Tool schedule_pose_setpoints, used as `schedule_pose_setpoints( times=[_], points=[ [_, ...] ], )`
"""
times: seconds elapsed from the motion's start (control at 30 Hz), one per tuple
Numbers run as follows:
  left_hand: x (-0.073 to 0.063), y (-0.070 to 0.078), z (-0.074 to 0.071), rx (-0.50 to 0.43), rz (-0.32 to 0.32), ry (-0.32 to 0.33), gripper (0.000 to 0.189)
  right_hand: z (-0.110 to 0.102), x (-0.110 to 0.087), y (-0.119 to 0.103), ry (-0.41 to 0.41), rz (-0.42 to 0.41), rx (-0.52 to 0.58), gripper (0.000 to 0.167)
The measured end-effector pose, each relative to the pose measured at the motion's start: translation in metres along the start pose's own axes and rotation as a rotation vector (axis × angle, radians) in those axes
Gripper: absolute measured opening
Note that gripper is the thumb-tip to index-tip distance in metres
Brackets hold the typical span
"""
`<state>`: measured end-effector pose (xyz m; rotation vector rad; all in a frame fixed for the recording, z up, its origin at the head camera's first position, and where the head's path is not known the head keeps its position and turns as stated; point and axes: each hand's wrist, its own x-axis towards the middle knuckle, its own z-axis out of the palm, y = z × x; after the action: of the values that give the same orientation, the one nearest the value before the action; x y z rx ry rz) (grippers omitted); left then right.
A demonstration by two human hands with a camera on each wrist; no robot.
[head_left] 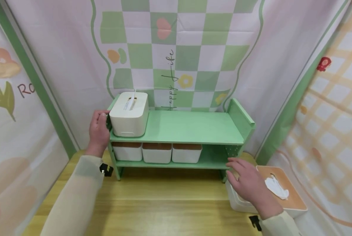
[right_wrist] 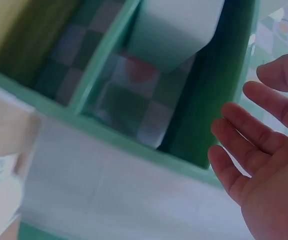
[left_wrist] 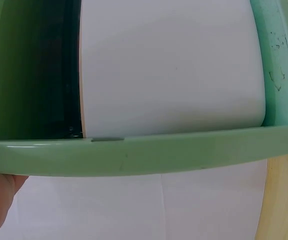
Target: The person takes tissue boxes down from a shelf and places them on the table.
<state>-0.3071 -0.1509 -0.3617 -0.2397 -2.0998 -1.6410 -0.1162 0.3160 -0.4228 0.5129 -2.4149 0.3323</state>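
Note:
A green two-tier shelf stands on the wooden table. My left hand is at its left end, fingertips against the side panel; whether they curl round it is hidden. Close by, a white tissue box with a tissue poking out sits on the upper tier. Three white bins line the lower tier, one filling much of the left wrist view. My right hand is near the shelf's right end, holding nothing. Its fingers are spread and slightly bent in the right wrist view.
To the right, partly behind my right hand, is a white tissue box with an orange-brown lid. A patterned cloth hangs behind the shelf, with more cloth at both sides. The wooden table extends in front.

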Motion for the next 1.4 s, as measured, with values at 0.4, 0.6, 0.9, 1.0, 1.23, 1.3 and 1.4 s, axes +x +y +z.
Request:
schedule_pose_setpoints(
  times=[0.4,0.6,0.9,1.0,1.23,1.3,1.4],
  points=[
    [0.001,-0.001,0.004,-0.004,0.031,0.009,0.045,0.007,0.056,-0.030,0.043,0.012,0.055,0.034],
    [0.001,-0.001,0.003,0.012,0.026,0.010,0.044,0.008,0.083,-0.042,-0.001,0.019,0.077,0.050],
    [0.000,-0.002,0.001,0.014,0.012,0.005,0.044,0.013,0.123,-0.064,-0.136,0.000,0.123,0.081],
    [0.000,-0.001,0.001,0.018,0.010,0.014,0.043,0.017,0.136,-0.072,-0.188,0.004,0.117,0.088],
    [0.003,0.001,0.001,0.017,0.033,0.004,0.042,0.025,0.164,-0.090,-0.226,-0.013,0.094,0.091],
    [0.003,0.000,0.002,0.020,0.035,0.000,0.042,0.028,0.172,-0.096,-0.229,-0.035,0.103,0.090],
    [0.003,-0.001,0.002,0.028,0.034,0.005,0.042,0.034,0.181,-0.106,-0.252,-0.081,0.126,0.087]
  ],
)
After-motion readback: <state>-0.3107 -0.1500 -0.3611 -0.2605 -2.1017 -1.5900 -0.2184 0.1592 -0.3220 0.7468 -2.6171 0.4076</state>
